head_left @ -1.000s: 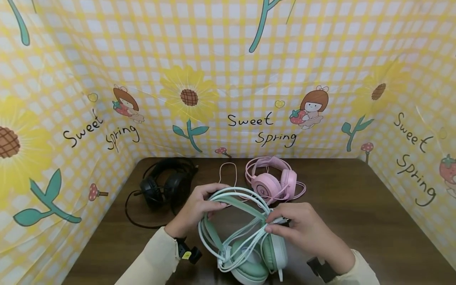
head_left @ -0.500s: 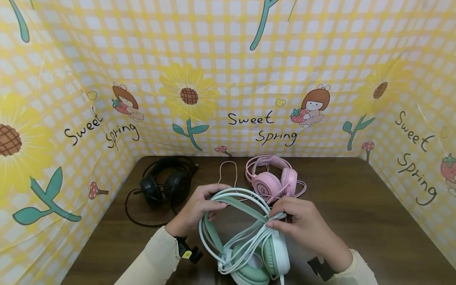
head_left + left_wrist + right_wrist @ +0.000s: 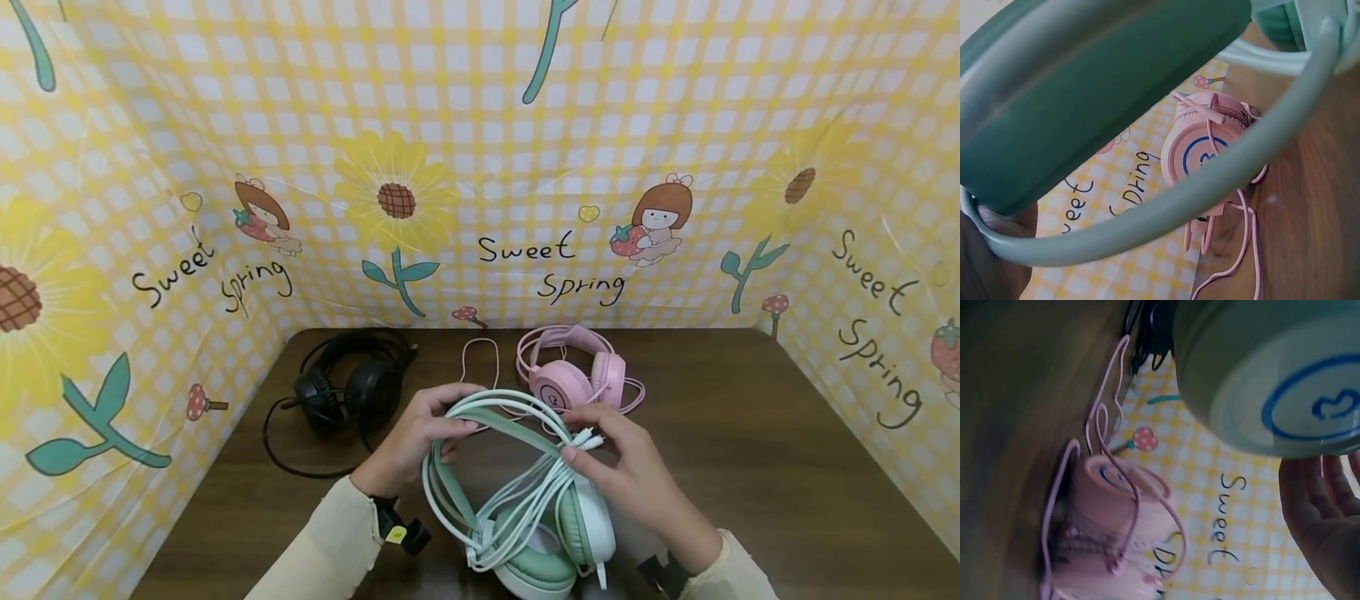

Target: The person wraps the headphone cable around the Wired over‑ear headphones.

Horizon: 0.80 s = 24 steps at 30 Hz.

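The green headset [image 3: 588,517] lay between both hands, ear cups toward the person. The left hand [image 3: 416,437] was curled around the far left of its headband [image 3: 510,427]; the right hand [image 3: 633,467] had thumb and forefinger, slightly apart, about the cable [image 3: 557,475] beside the band. A pink headset [image 3: 562,385] sat beyond on the tabletop [image 3: 757,450].

left headset [image 3: 378,387] and right headset [image 3: 564,385] on table [image 3: 750,433], front headset [image 3: 573,521] before both
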### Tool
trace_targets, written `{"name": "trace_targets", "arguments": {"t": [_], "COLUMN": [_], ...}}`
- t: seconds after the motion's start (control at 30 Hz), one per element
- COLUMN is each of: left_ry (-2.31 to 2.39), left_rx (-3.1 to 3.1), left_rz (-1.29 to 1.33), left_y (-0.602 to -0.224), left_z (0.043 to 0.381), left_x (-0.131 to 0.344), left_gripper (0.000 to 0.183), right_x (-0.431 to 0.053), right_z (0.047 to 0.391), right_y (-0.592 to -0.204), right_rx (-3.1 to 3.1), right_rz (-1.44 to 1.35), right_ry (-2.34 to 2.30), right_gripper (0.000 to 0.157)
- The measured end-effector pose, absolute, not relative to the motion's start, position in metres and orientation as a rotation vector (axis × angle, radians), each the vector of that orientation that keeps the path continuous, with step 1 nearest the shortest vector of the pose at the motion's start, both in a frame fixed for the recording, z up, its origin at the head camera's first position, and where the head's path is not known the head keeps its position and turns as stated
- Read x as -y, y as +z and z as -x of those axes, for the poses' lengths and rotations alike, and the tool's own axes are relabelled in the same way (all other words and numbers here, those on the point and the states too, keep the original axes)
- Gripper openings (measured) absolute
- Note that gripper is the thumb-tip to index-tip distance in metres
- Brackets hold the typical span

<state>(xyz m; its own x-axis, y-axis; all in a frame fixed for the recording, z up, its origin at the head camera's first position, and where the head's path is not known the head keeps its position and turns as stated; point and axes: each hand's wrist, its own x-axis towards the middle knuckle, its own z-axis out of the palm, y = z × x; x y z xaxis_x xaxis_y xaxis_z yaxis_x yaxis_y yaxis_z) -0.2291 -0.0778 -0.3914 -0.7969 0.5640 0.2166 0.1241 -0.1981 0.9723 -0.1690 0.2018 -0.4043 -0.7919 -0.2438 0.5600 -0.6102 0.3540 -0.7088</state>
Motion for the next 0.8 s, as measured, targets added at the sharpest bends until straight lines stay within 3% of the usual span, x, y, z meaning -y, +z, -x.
{"name": "trace_targets", "arguments": {"t": [0.3,0.57,0.8], "left_ry": [2.074,2.092,2.107], "left_rx": [-1.762,-1.741,-1.708], "left_rz": [-0.780,-0.730,-0.717], "left_y": [-0.390,-0.395,-0.396], "left_z": [0.233,0.236,0.237], "left_x": [0.077,0.077,0.075], "left_gripper": [0.041,0.038,0.033], "right_x": [-0.202,-0.196,-0.190], "right_z": [0.178,0.182,0.182], "right_y": [-0.419,-0.430,-0.432], "right_rx": [2.293,2.144,2.008], "right_rz": [-0.673,-0.709,-0.668], "right_ry": [1.752,1.884,1.953], "right_gripper": [0.044,0.030,0.028]}}
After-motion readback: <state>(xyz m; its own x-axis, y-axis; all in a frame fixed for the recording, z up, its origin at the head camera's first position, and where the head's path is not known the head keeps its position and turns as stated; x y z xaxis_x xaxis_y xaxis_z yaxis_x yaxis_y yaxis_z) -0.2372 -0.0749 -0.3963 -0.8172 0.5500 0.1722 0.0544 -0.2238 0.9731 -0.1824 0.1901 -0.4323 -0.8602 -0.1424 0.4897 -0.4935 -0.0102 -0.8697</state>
